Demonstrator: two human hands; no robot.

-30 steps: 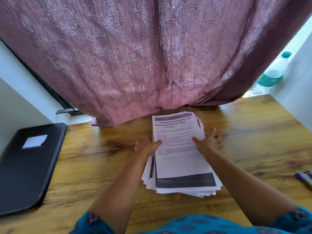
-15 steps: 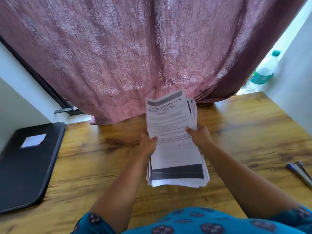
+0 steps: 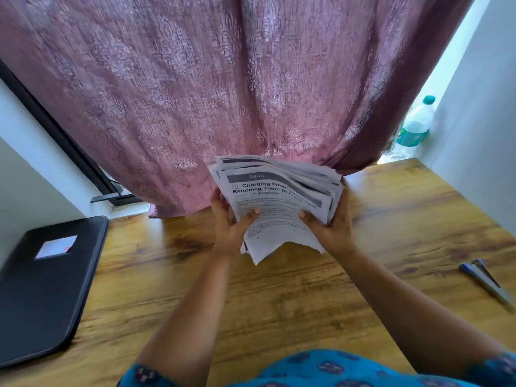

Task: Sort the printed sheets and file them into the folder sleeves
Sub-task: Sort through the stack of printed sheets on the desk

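Gripping the sheet stack [image 3: 279,202], left hand [image 3: 227,222] and right hand [image 3: 331,227] curl round its edges.

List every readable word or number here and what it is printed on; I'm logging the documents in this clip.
"2644": dark header band of the top sheet, in the stack both hands grip.
"Charging Small ... Returning Them to ...": that sheet's heading; the line ends are blurred.
Body text below: too small and blurred.
Label on the black folder: unreadable.
Bottle label: unreadable.
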